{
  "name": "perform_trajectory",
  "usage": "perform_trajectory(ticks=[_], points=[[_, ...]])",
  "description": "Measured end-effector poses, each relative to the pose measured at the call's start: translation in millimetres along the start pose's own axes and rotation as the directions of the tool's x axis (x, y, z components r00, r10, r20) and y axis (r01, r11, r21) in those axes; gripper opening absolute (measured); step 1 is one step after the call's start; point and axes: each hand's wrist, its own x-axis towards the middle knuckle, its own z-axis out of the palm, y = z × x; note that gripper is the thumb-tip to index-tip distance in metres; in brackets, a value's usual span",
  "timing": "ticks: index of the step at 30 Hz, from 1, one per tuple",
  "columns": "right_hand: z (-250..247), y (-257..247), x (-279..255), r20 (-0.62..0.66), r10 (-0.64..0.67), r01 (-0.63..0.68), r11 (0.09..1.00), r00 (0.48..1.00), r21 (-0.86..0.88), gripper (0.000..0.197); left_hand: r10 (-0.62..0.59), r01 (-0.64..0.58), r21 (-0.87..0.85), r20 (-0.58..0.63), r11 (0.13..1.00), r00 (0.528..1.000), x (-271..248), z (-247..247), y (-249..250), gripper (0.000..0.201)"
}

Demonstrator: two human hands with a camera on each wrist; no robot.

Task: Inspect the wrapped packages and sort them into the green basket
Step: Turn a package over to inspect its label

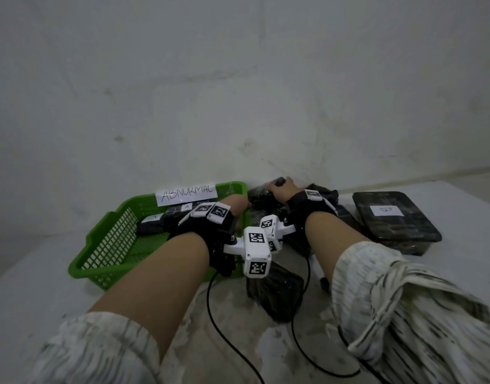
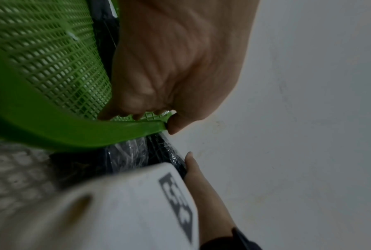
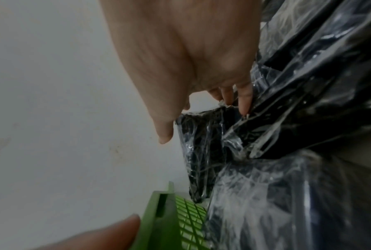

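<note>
Green basket (image 1: 105, 245): gripped at its far right corner by the left hand (image 2: 176, 67); several packages already inside.
Wrapped package (image 3: 201, 152): pinched by the right hand (image 1: 282, 189), just right of the basket.
Remaining: packages (image 1: 393, 220) on the table, unsorted.

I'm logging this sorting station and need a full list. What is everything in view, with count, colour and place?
green basket: one, green mesh plastic, on the floor at left, against the wall.
paper sign: one, white, handwritten, on the basket's far rim.
packages in basket: at least two, black, labels partly hidden.
package pile: several, black, film-wrapped, right of the basket; exact count unclear.
labelled package: one, black with white label, far right.
near package: one, black, between the forearms.
cables: two, black, on the floor.
left hand: grips the basket's corner.
right hand: holds a wrapped package in the pile.
</note>
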Motion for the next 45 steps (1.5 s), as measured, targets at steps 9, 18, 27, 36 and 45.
perform_trajectory(ticks=[9, 18, 27, 36, 45], points=[[-7.9, 5.1, 14.7, -0.028, 0.022, -0.021, 0.999, 0.999, 0.032, 0.081, -0.033, 0.037, -0.118, 0.037, 0.992, 0.999, 8.1, -2.4, -5.9, 0.045], [-46.4, 8.0, -22.1, -0.201, -0.041, 0.095, 0.959, 0.979, 0.268, 0.045, 0.002, -0.007, -0.32, -0.016, 0.947, 1.0, -27.9, -8.4, 1.4, 0.046], [-65.1, -5.1, -105.3, 0.065, -0.246, 0.149, 0.752, 0.967, 0.642, 0.01, 0.068, -0.054, -0.623, -0.001, 0.781, 0.998, -101.3, -25.2, 17.8, 0.051], [-49.9, -11.1, -149.8, 0.248, -0.431, 0.217, 0.778, 0.868, 0.59, 0.067, 0.022, -0.017, -0.702, -0.003, 0.711, 1.0, -140.7, -43.1, -10.3, 0.035], [-36.7, -11.5, -174.7, 0.415, -0.221, -0.045, 0.838, 0.883, 0.543, 0.045, 0.108, -0.2, -0.712, -0.173, 0.673, 0.979, -151.6, -52.8, -25.3, 0.057]])
